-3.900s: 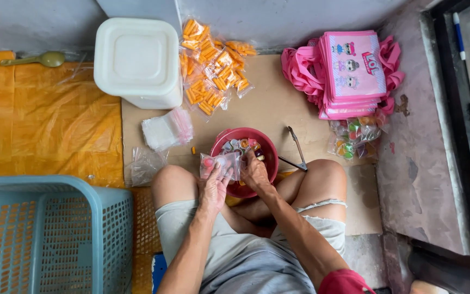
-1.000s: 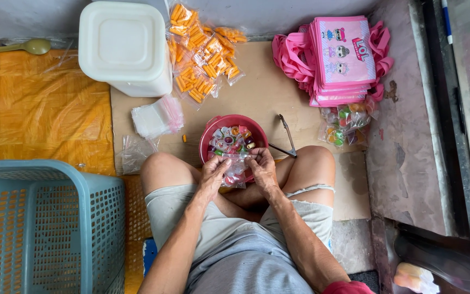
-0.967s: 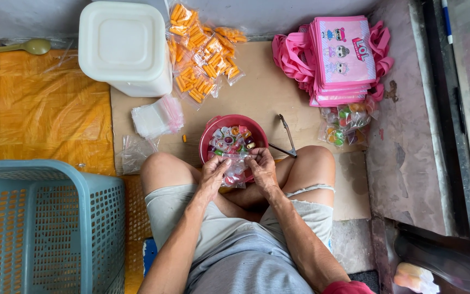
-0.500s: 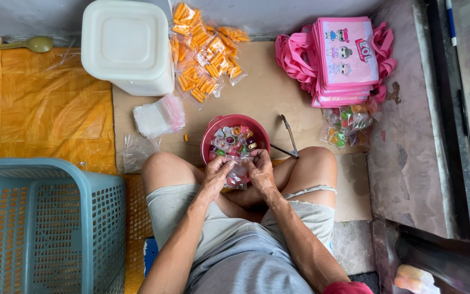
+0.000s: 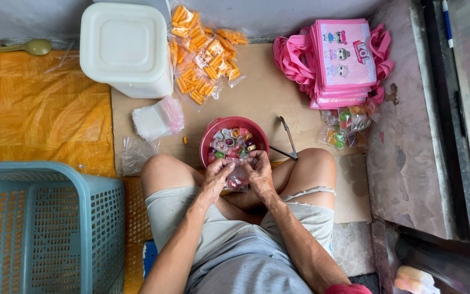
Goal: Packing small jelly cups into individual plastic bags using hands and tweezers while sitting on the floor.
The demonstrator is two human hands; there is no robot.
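I sit cross-legged on a cardboard sheet (image 5: 267, 98). Between my knees stands a red bowl (image 5: 216, 131) filled with small colourful jelly cups. Just in front of the bowl, over my lap, both hands pinch a small clear plastic bag of jelly cups (image 5: 237, 177). My left hand (image 5: 217, 174) grips its left side and my right hand (image 5: 259, 171) grips its right side, fingers closed on the plastic. The bag's lower part is hidden by my fingers.
A white lidded tub (image 5: 126, 49), bags of orange snacks (image 5: 202, 60), a stack of empty clear bags (image 5: 156, 117), pink pouches (image 5: 341, 62), filled jelly bags (image 5: 346, 125) and metal tongs (image 5: 288, 139) lie beyond. A blue basket (image 5: 39, 228) stands at my left, a spoon (image 5: 20, 48) on orange sheeting.
Since the oldest frame my hands have brought the bag from over the bowl down toward my lap. Over the last second they only fidget at the bag's top.
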